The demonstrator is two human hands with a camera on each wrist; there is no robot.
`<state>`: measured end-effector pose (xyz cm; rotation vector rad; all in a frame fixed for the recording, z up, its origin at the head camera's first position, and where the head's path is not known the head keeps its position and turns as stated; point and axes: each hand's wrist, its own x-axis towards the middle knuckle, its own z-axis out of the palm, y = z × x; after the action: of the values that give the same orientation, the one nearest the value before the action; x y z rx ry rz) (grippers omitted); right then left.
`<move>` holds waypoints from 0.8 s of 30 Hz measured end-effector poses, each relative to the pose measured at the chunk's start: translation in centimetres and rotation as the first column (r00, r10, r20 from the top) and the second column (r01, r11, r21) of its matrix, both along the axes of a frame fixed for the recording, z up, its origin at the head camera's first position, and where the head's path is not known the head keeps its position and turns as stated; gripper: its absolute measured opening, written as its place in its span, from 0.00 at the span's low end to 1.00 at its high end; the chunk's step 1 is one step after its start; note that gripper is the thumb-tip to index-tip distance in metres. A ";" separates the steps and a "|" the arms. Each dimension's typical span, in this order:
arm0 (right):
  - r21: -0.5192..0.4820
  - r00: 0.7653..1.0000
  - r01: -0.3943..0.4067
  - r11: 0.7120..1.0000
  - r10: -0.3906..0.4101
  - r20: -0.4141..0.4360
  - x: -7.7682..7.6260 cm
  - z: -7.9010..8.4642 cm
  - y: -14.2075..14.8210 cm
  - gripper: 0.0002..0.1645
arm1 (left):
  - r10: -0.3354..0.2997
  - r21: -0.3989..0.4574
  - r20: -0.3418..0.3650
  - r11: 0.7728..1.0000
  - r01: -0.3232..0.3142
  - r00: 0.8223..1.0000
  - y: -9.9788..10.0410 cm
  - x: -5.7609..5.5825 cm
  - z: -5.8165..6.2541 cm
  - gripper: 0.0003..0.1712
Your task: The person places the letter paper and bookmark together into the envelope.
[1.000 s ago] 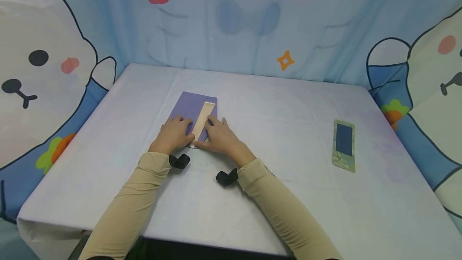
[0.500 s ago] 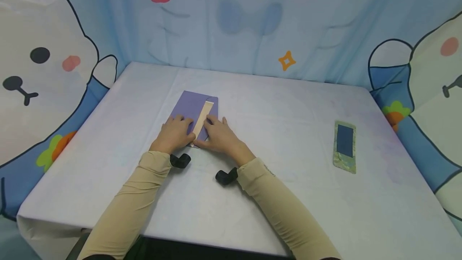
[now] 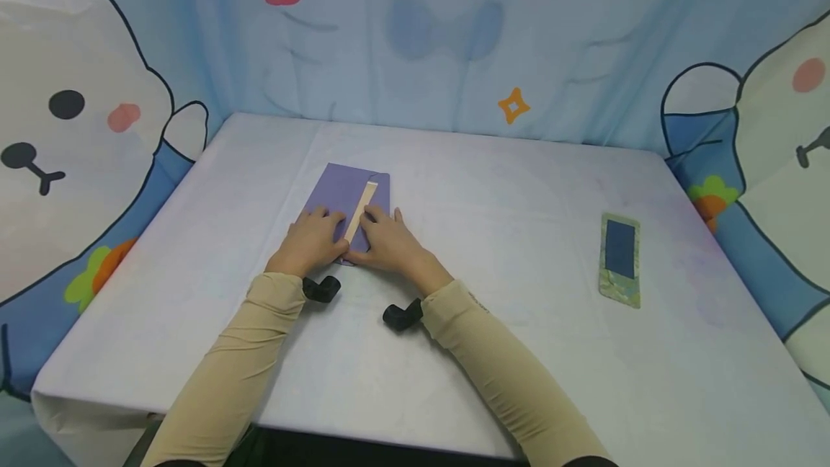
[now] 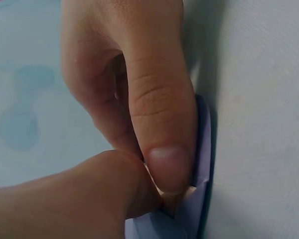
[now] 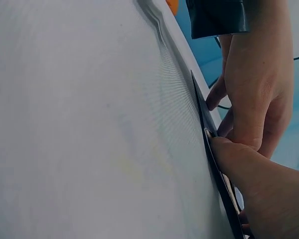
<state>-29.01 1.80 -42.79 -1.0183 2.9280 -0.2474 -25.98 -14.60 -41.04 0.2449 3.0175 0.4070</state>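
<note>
A flat purple sheet (image 3: 340,189) lies at the left middle of the table, seen edge-on in the right wrist view. Across it slants a narrow cream strip (image 3: 359,211). My left hand (image 3: 310,240) rests on the sheet's near left part, fingers spread and thumb at the strip's near end. On the strip's other side, my right hand (image 3: 391,242) bends its index finger and thumb against it. In the left wrist view both thumbs meet at a cream tip, beside a raised purple fold (image 4: 204,144). The fingers and thumbs hide the strip's near end.
A green patterned rectangle with a dark blue panel (image 3: 620,294) lies on the right side of the white-covered table (image 3: 493,222). Behind the table hangs a blue cartoon curtain (image 3: 428,92). A black camera mount sits at each wrist.
The cream strip looks narrower, its right edge having shifted left. My right hand has moved slightly left with it, while my left hand stays in place.
</note>
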 end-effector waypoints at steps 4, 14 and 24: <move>0.000 1.000 -0.003 1.000 0.003 0.002 0.0 -0.2 -0.3 0.52 | -0.004 0.017 0.016 1.000 0.003 1.000 -0.3 0.1 0.0 0.35; 0.011 1.000 -0.012 1.000 0.012 0.002 0.1 -0.2 -0.3 0.47 | -0.029 0.032 0.017 0.999 0.029 0.999 -0.6 0.3 0.1 0.34; 0.013 0.999 -0.033 0.999 0.032 0.016 0.3 0.3 -0.3 0.45 | -0.059 0.015 -0.002 0.998 0.059 0.998 -0.6 0.1 0.4 0.32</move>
<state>-28.67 1.49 -42.50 -1.0564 2.8928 -0.2335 -25.88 -15.24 -40.61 0.3346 3.0015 0.4244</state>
